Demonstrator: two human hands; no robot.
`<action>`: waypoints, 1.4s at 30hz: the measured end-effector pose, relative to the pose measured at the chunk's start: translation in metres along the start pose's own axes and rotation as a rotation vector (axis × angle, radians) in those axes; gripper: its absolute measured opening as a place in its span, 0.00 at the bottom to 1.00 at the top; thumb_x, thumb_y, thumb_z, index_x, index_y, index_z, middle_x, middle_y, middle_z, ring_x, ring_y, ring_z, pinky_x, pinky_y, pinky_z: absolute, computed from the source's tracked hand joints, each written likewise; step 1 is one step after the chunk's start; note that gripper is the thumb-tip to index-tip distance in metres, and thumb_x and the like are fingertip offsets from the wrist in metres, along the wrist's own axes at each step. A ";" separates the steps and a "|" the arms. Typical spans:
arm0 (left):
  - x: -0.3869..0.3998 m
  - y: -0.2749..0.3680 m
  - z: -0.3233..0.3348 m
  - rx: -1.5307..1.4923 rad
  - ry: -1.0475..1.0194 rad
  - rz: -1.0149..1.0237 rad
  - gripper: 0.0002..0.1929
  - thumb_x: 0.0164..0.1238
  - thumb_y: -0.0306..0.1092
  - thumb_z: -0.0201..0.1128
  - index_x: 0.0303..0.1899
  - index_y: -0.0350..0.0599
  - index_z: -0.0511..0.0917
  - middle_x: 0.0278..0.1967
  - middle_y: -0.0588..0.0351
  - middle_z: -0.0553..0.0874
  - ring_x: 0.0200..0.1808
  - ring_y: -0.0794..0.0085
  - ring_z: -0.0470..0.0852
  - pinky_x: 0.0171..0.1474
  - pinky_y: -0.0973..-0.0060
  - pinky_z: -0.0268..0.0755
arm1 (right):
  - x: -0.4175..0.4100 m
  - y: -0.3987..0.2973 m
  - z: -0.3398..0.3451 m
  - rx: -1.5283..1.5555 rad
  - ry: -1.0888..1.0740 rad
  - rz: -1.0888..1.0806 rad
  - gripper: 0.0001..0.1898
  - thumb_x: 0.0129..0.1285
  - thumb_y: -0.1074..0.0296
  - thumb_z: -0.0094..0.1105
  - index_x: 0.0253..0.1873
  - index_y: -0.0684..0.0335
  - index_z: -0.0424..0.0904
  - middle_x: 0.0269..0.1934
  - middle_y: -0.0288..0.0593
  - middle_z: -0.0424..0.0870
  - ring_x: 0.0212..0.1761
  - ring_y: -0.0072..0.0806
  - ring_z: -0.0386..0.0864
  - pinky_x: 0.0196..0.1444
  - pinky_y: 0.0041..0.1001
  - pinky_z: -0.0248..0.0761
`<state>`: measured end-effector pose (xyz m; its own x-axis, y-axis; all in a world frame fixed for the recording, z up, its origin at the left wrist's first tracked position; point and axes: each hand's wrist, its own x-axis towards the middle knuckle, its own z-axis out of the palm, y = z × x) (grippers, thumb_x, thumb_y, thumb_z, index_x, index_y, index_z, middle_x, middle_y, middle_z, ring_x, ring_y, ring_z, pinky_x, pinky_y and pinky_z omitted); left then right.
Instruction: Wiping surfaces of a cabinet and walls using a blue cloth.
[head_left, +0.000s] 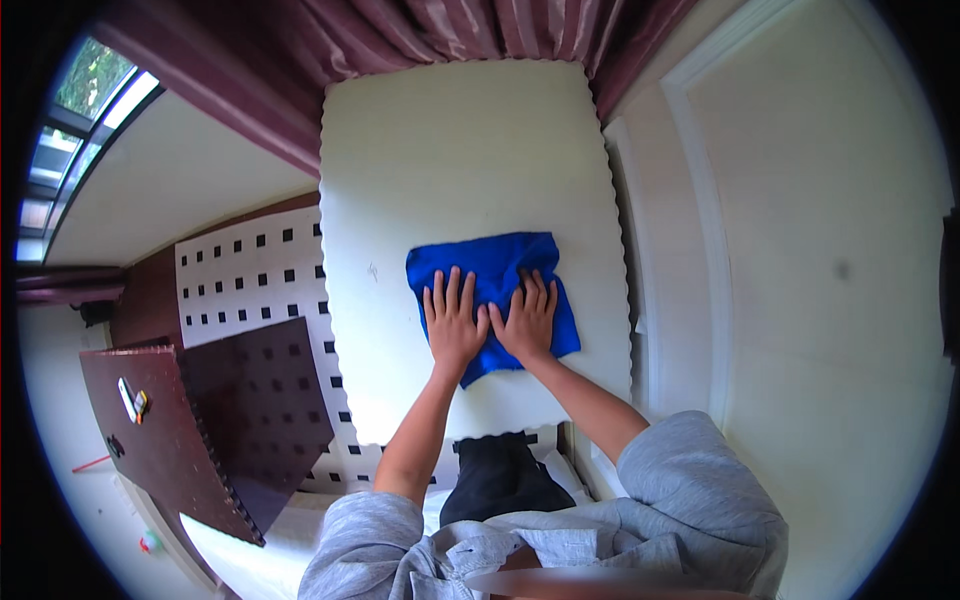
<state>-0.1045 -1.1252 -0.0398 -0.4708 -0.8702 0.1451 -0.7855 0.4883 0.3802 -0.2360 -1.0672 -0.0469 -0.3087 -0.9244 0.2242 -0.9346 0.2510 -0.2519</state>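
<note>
A blue cloth (487, 259) lies on a cream tabletop (457, 150) with a scalloped edge, in the half closer to me. My left hand (454, 326) rests palm down on the cloth's left part, fingers spread and pointing away from me. On its right part, my right hand (529, 322) presses down with the fingers a little bent. The two thumbs almost meet in the middle. Small folds run through the cloth beside my right fingertips, and its near corner hangs loosely toward me on the tabletop. Both palms hide part of the fabric.
Purple curtains (450, 30) hang at the table's far end. A white panelled surface (810, 225) borders the right side. At left stands a dark reddish-brown table (150, 420) with a small white object (127, 397) on it. The floor (255, 277) has white tiles with black squares.
</note>
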 end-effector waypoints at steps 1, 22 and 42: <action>-0.027 0.004 -0.004 0.002 -0.008 -0.010 0.29 0.66 0.44 0.55 0.68 0.49 0.71 0.73 0.51 0.66 0.76 0.51 0.56 0.76 0.51 0.42 | -0.026 -0.005 -0.004 0.003 -0.016 0.002 0.27 0.61 0.49 0.61 0.53 0.70 0.72 0.64 0.56 0.70 0.71 0.50 0.62 0.73 0.59 0.47; -0.053 -0.041 -0.032 0.099 0.049 -0.381 0.31 0.63 0.43 0.54 0.69 0.52 0.69 0.74 0.51 0.63 0.77 0.51 0.55 0.75 0.48 0.43 | -0.027 -0.084 0.016 0.071 -0.148 -0.010 0.28 0.62 0.47 0.59 0.58 0.64 0.73 0.70 0.49 0.65 0.77 0.46 0.54 0.75 0.58 0.38; 0.281 -0.208 -0.003 0.222 0.342 -0.115 0.26 0.72 0.46 0.48 0.67 0.49 0.71 0.71 0.46 0.67 0.74 0.46 0.60 0.71 0.46 0.52 | 0.327 -0.128 0.139 -0.017 0.006 -0.081 0.30 0.68 0.46 0.47 0.65 0.65 0.70 0.73 0.50 0.61 0.79 0.46 0.48 0.75 0.57 0.36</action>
<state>-0.0724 -1.4719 -0.0749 -0.2443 -0.8730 0.4222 -0.9101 0.3567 0.2110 -0.1926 -1.4420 -0.0724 -0.2334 -0.9399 0.2492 -0.9594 0.1807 -0.2167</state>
